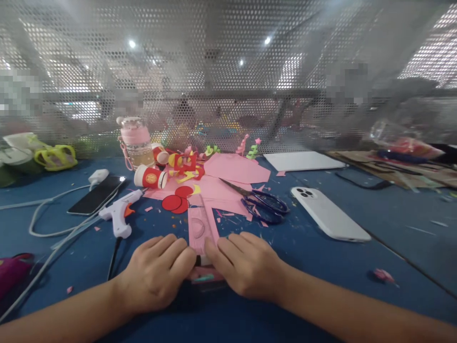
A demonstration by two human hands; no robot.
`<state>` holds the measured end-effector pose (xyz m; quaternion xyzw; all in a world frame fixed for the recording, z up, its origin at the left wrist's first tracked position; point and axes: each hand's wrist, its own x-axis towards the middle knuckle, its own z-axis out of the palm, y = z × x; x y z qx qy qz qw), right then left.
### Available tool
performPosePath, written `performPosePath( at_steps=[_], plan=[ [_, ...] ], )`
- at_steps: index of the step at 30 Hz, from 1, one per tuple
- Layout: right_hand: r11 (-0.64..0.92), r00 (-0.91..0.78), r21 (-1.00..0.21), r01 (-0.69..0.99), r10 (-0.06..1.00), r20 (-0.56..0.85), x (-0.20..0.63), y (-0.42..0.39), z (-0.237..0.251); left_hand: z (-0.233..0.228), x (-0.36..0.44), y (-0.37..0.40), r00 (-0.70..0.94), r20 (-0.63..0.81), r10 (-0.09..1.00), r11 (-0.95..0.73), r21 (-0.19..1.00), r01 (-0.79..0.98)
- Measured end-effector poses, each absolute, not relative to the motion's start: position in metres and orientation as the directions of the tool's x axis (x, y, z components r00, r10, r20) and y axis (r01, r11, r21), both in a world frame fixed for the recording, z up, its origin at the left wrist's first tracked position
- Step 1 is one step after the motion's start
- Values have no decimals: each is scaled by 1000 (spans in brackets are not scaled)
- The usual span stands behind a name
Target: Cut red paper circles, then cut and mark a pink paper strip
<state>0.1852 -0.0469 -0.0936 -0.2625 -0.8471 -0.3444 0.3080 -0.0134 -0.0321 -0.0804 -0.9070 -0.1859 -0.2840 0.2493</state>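
Observation:
My left hand [160, 269] and my right hand [246, 262] meet near the table's front edge, both with fingers curled closed. Between them shows a short pen-like rod [204, 260], black on the left and white on the right; the fingers hide most of it. Just beyond lies a see-through ruler [197, 224] with a curved marking, alongside a strip of pink paper [210, 219]. Under the hands is a pinkish flat item [203, 275] with a teal mark, mostly covered. Red paper circles [174, 202] and blue-handled scissors [266, 205] rest farther back.
Left stand a white glue gun [119, 214], a black phone [96, 195] with a cable, and a water bottle [135, 143]. Red paper cups [150, 177] sit on pink sheets [235, 169]. A white phone [328, 214] lies right. Perforated metal [221, 62] rises behind.

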Motion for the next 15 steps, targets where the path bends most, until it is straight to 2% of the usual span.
performPosePath(
  at_steps=[4,8,10,12,15],
  plan=[
    [597,-690,476,645,188,699,185,-47,-92,-82,-12,-35,729,667,154,-781,-369,503],
    [600,-665,450,662,193,721,187,-49,-92,-78,-14,-35,768,631,111,-798,-404,447],
    [600,-611,383,702,230,757,195,-44,-94,-76,-17,-31,730,670,135,-802,-359,477],
    [488,-449,261,833,323,833,205,-33,-99,-75,-22,-26,679,705,204,-772,-311,555],
    [344,-273,124,931,429,861,219,-16,-107,-76,-26,-19,696,689,200,-807,-287,516]
  ],
)
